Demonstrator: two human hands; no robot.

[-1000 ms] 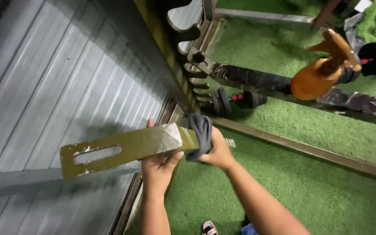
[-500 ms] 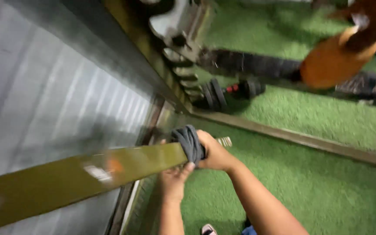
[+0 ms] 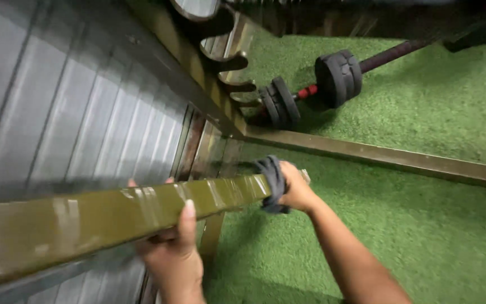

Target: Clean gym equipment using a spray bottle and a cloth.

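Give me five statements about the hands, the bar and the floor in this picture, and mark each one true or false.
1. The right hand presses a dark grey cloth against the end of the olive-green metal bar. True.
2. The left hand grips the bar from below, thumb up over its near face. True.
3. The floor is bare concrete. False: it is green artificial turf.
4. A dumbbell with black plates lies on the turf beyond the bar. True.
5. Both hands hold cloths. False: only the right hand has one; the left hand is bare on the bar.
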